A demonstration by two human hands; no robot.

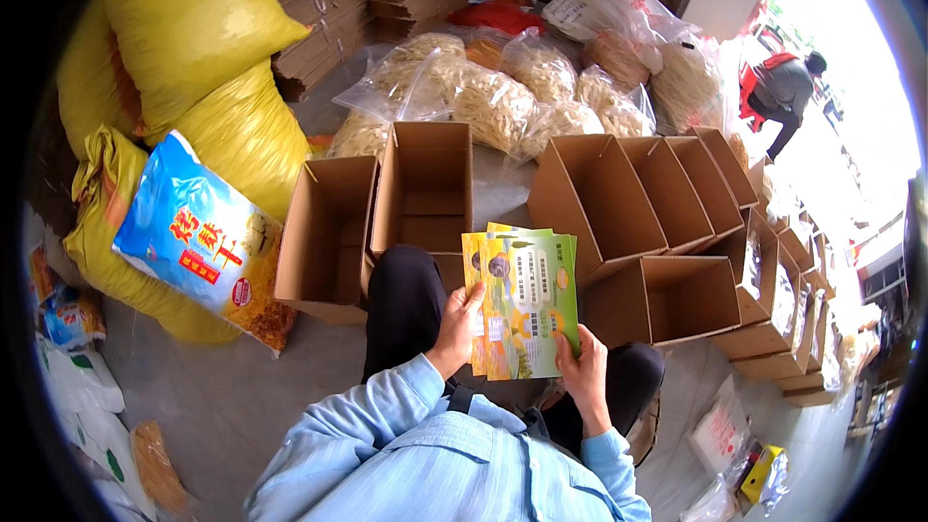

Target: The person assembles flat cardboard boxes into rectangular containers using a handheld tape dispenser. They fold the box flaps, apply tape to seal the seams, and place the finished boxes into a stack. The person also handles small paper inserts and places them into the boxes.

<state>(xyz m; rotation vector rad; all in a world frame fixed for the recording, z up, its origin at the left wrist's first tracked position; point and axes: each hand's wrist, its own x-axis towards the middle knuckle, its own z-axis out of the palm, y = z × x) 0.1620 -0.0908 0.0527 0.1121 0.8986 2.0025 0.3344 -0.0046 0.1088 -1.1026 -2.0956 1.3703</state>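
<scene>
A small fanned stack of yellow-and-green printed leaflets (522, 314) is held upright in front of my body. My left hand (455, 333) pinches its left edge, thumb on the front face. On the lower right edge, my right hand (586, 377) grips the same stack, its thumb also in front. Fingers behind the sheets are hidden. Just beyond the leaflets stand open cardboard boxes: one (425, 184) past my left knee, another (324, 232) beside it, and one (691, 298) to the right of the stack.
More open boxes (599, 193) run off to the right. Clear bags of pale dried food (493, 101) lie behind them. Yellow sacks (198, 19) and a blue printed bag (193, 222) are piled at left. Flattened cardboard (319, 10) stands at the back; a person (785, 87) bends at far right.
</scene>
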